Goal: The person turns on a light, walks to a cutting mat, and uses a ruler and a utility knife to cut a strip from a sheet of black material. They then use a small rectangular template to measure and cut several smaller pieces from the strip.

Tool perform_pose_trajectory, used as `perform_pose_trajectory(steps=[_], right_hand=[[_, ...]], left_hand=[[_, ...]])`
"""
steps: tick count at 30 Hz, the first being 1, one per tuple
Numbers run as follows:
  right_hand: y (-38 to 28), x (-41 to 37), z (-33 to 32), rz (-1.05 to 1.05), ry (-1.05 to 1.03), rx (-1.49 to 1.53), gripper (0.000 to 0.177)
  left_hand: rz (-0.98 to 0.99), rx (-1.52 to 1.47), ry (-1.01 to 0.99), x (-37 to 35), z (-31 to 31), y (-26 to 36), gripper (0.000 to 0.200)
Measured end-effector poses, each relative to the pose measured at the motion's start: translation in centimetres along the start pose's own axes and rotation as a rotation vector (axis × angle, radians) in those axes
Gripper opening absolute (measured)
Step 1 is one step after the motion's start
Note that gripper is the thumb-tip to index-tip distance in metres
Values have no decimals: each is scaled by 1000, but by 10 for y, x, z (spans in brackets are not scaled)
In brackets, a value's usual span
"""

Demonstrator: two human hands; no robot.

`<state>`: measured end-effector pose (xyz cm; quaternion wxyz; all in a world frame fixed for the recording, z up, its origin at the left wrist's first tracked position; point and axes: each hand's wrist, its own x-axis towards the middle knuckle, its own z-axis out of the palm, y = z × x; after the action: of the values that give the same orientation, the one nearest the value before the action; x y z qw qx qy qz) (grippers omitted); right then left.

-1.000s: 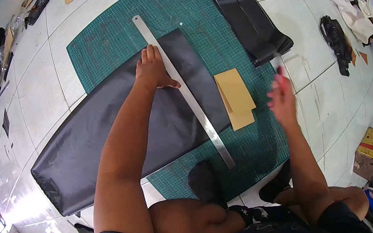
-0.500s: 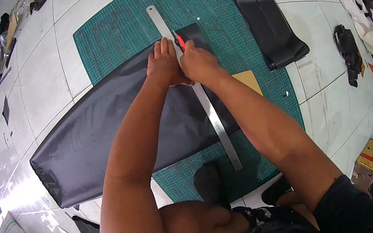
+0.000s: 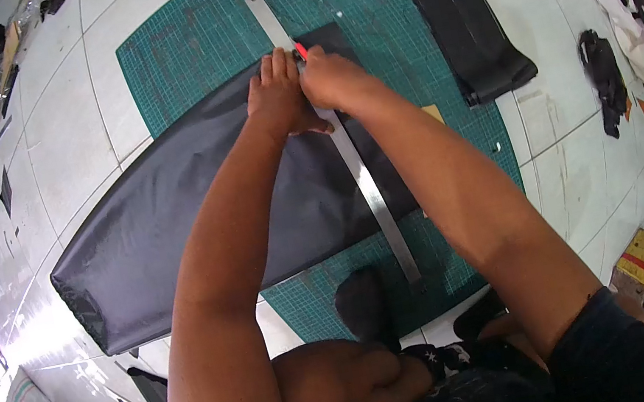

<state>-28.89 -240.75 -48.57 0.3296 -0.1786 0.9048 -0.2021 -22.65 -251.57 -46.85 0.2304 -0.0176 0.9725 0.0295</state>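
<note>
**Smooth black sheet of pliable material [image 3: 289,207] lies beneath a long, narrow silver metal ruler [image 3: 362,177]**

The sheet spreads lengthwise in front of the person, its surface dark and softly shiny, with faint shallow creases. Its far edge curves gently, and its left end is puckered and wrinkled. The right part rests on a green, grid-printed cutting mat [image 3: 199,42]; the left part reaches over the white tiled floor [image 3: 70,142].

The ruler crosses the sheet near its right end, both tips running past the sheet over the mat. The left hand [image 3: 280,95] lies flat on sheet and ruler, fingers extended and thumb out to the side, grasping nothing. Just beside it, the right hand [image 3: 335,78] is curled closed around a slim red tool [image 3: 301,50], whose tip is too small to make out, at the ruler's right edge.

A piece of tan card [image 3: 433,112] shows partly behind the right forearm. Farther right, a folded black strip of sheet material [image 3: 463,21] lies partly over the mat's edge. Beyond it, on the tiles, are a crumpled black bundle [image 3: 604,78] and a rumpled white cloth [image 3: 620,11].
</note>
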Motion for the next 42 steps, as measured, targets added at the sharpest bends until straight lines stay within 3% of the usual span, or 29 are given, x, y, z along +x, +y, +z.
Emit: perform_pose_trajectory(steps=[3, 5, 14, 21, 27, 30, 33, 36, 39, 42], right_hand=[[-26, -27, -30, 171, -101, 84, 56], [-39, -85, -52, 62, -30, 52, 53], [28, -137, -15, 71, -378, -10, 47], [41, -191, -15, 308, -596, 201, 44], [135, -286, 98, -183, -64, -159, 52], [148, -336, 124, -39, -22, -54, 54], [84, -331, 51, 305, -437, 43, 51], [151, -349, 121, -47, 43, -51, 51], [94, -342, 45, 246, -302, -2, 45], [92, -331, 44, -6, 174, 193, 39]], left_hand=[[-5, 27, -15, 2, 0, 5, 152], [-20, 40, -8, 5, 2, 4, 152], [0, -40, 40, 1, 0, 4, 148], [6, -27, 119, 3, 11, 3, 145], [-24, 6, 47, 7, 9, 4, 145], [4, -25, 79, 10, 15, 0, 144], [-13, 8, 48, 11, 12, 3, 144], [-1, -14, 54, 11, 12, 1, 145], [-24, -6, 19, 7, 9, 3, 147], [-28, -52, 57, 5, 14, 1, 154]])
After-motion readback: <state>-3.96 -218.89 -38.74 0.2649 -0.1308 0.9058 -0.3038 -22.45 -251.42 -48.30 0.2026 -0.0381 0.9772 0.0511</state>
